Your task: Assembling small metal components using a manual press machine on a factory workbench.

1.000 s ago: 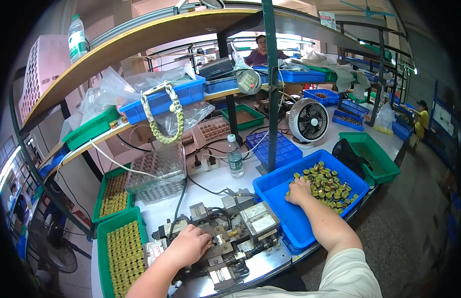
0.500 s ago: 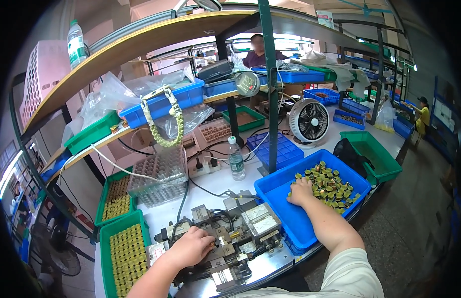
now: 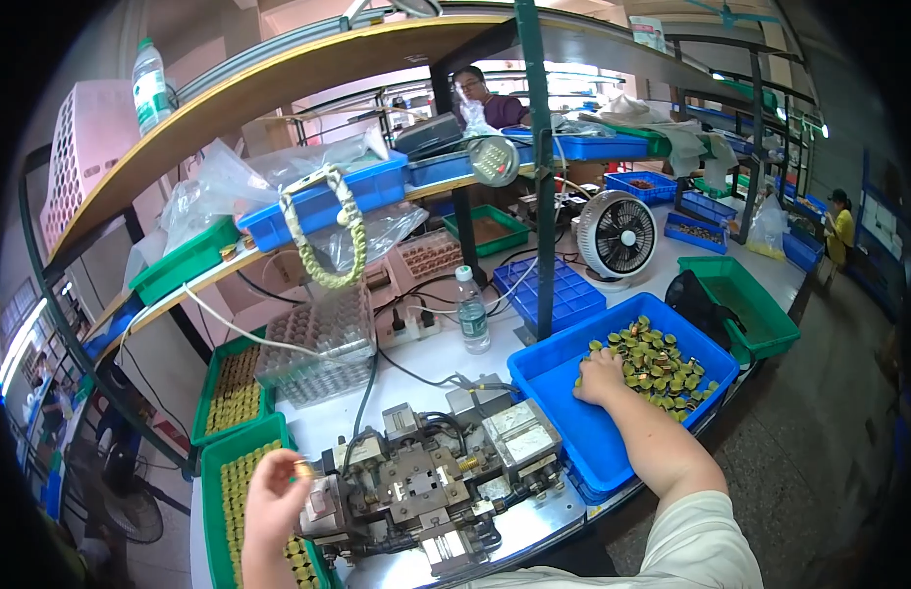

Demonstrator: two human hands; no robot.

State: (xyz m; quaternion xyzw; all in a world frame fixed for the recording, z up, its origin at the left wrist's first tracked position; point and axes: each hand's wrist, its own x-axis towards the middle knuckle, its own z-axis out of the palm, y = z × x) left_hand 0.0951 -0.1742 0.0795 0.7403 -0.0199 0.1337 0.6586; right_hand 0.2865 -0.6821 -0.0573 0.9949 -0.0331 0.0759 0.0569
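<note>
My left hand (image 3: pixel 274 496) is raised at the left end of a metal clamping fixture (image 3: pixel 416 481), over the edge of a green tray (image 3: pixel 271 428). Its fingertips pinch a small yellowish part (image 3: pixel 303 471) with a touch of green, slightly blurred. Rows of round yellow-green parts (image 3: pixel 236 486) fill that tray. My right hand (image 3: pixel 601 378) rests at the left edge of a heap of loose round olive-green parts (image 3: pixel 662 365) inside a blue tray (image 3: pixel 583 432). Its fingers curl down, and whatever they grip is hidden. The fixture's central opening shows no hand on it.
Behind the fixture stand a clear plastic stack of trays (image 3: pixel 318 344), a water bottle (image 3: pixel 472 312) and a white fan (image 3: pixel 616 236). A green post (image 3: pixel 542 196) rises by the blue tray. Cables (image 3: pixel 406 368) cross the table. A person (image 3: pixel 490 103) sits beyond the shelf.
My left hand has left the middle of the fixture and moved left toward the green tray, a small part in its fingertips. My right hand stays at the heap.
</note>
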